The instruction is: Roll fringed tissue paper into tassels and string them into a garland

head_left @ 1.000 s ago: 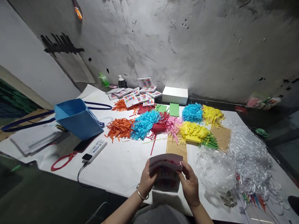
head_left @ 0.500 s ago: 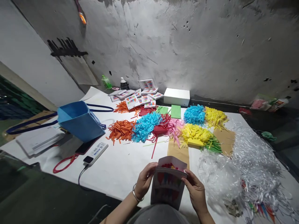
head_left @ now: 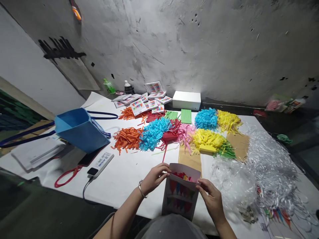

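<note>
Upright in front of me is a flat card packet [head_left: 179, 199] printed with rows of coloured pennants. Its top is open, the flap raised, and red and yellow contents [head_left: 183, 175] show inside. My left hand [head_left: 156, 177], with a silver bangle at the wrist, pinches the packet's upper left edge near the flap. At the upper right corner, my right hand [head_left: 210, 196] grips the packet between thumb and fingers. The packet's lower end is partly hidden by a grey rounded shape close to the camera. Just beyond it lies a brown paper sheet [head_left: 189, 159].
Tassel bundles in orange [head_left: 127, 139], blue [head_left: 155, 134] and yellow [head_left: 210, 140] lie across the table. Several printed packets [head_left: 138, 107] and a white box [head_left: 186, 100] stand behind. Clear plastic strips [head_left: 270, 166] cover the right; a blue bag [head_left: 81, 129] stands left.
My left hand has shifted up to the flap's left edge. The packet's mouth has tilted so its contents show more. My right hand keeps its hold; the view has moved slightly.
</note>
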Demonstrator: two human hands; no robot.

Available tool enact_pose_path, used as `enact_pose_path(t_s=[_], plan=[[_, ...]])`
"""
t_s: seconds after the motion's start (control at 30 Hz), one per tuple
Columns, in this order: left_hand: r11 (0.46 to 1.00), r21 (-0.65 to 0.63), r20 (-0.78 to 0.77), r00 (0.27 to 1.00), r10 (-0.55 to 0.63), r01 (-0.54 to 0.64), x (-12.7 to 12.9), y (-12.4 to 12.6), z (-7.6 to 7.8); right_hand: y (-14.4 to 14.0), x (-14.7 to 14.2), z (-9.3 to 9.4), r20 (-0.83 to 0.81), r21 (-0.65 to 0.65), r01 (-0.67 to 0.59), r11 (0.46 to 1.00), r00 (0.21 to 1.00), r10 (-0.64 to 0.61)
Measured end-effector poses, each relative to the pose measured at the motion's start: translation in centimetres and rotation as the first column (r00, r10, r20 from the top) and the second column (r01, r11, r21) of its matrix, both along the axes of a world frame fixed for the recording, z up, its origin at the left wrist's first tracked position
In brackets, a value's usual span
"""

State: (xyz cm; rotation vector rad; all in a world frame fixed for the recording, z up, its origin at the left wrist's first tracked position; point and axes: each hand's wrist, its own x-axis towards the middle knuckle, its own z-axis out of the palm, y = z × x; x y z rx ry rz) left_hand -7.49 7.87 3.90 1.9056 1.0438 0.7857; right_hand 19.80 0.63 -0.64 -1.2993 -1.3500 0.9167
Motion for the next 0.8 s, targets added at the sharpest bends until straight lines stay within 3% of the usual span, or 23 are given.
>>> enact_pose_path(t_s=[0.13, 0.23, 0.3, 0.37, 0.43, 0.57, 0.7, 0.8], plan=[[0.997, -0.014, 0.068, 0.994, 0.081, -0.08, 0.9, -0.4, -0.1, 0.6, -0.5, 1.0, -0.103, 0.004, -0.008, 1.0, 0.995, 0.009], [0.973, -0.146, 0.21, 0.955, 0.208, -0.179, 1.8, -0.9, -0.9, 1.0, -1.4, 1.1, -0.316, -0.062, 0.032, 0.998, 0.947, -0.05], [0.959, -0.233, 0.265, 0.938, 0.225, -0.164, 2.4, -1.2, -1.1, 1.3, -1.9, 1.2, -0.459, -0.14, -0.016, 0.99, 0.887, -0.051], [0.964, -0.252, 0.289, 0.943, 0.163, -0.089, 3.0, -1.4, -1.0, 1.5, -2.3, 1.3, -0.539, -0.198, -0.14, 0.97, 0.842, 0.011], [0.971, -0.238, 0.32, 0.94, 0.115, -0.038, 3.5, -1.5, -0.8, 1.7, -2.5, 1.5, -0.562, -0.217, -0.204, 0.955, 0.825, 0.048], [0.974, -0.222, 0.422, 0.896, 0.139, -0.047, 3.9, -1.9, -0.8, 1.7, -2.6, 1.8, -0.578, -0.217, -0.153, 0.964, 0.816, 0.0], [0.947, -0.321, 0.48, 0.86, 0.177, -0.016, 4.3, -2.6, -1.2, 1.7, -2.5, 2.1, -0.535, -0.285, -0.222, 0.932, 0.844, 0.038], [0.921, -0.385, 0.483, 0.836, 0.261, -0.065, 4.8, -3.0, -1.4, 1.7, -2.6, 1.8, -0.529, -0.244, -0.21, 0.947, 0.847, 0.051]])
